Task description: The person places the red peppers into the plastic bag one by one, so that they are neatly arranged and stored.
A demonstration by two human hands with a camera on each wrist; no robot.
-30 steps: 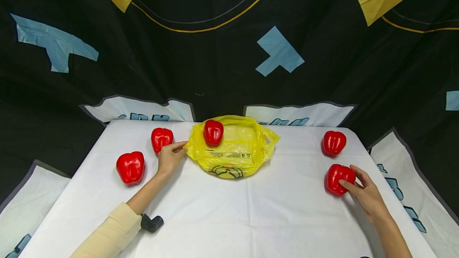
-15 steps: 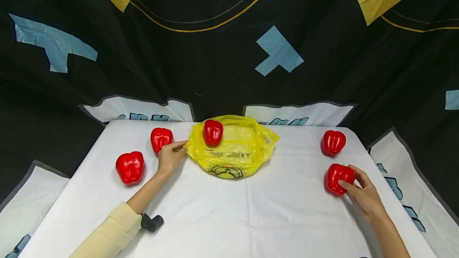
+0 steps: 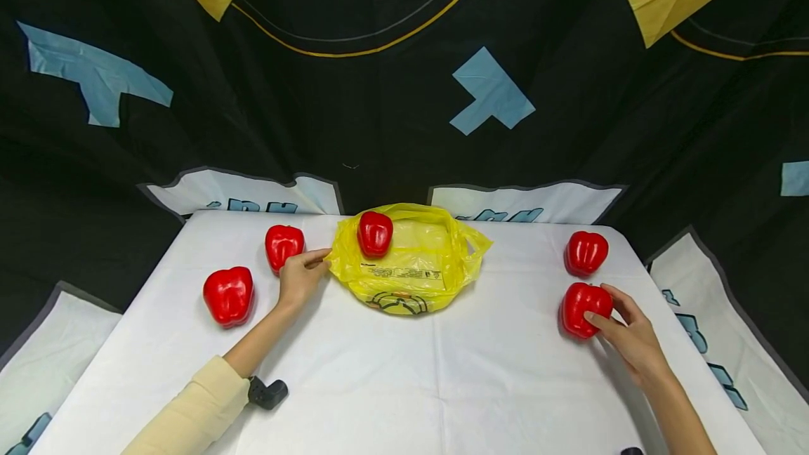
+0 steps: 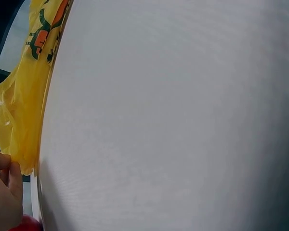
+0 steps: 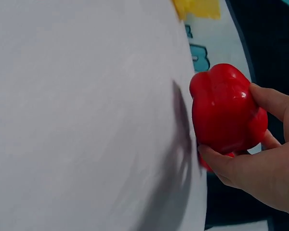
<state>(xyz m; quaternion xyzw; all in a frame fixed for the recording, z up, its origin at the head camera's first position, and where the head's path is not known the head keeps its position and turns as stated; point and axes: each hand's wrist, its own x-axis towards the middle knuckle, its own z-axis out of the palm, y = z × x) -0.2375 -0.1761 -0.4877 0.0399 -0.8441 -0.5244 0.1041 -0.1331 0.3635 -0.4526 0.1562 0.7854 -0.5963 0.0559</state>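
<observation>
A yellow plastic bag [image 3: 404,286] lies at the back middle of the white table, its mouth spread, with a red bell pepper [image 3: 375,234] in it. My left hand [image 3: 301,278] pinches the bag's left edge between thumb and fingers; the left wrist view shows the same pinch on the yellow film [image 4: 19,110]. On the right side, my right hand [image 3: 632,335] grips another red bell pepper [image 3: 585,310] between thumb and fingers. In the right wrist view this held pepper [image 5: 226,108] appears over its shadow on the cloth.
Two red bell peppers, one nearer [image 3: 229,296] and one farther [image 3: 284,247], lie left of the bag beside my left hand. Another pepper [image 3: 586,253] sits just behind the held one. A black curtain [image 3: 379,125] hangs behind the table [image 3: 379,385].
My right hand has moved slightly left and back with the bell pepper in its grip. The left hand and the bag have stayed in place.
</observation>
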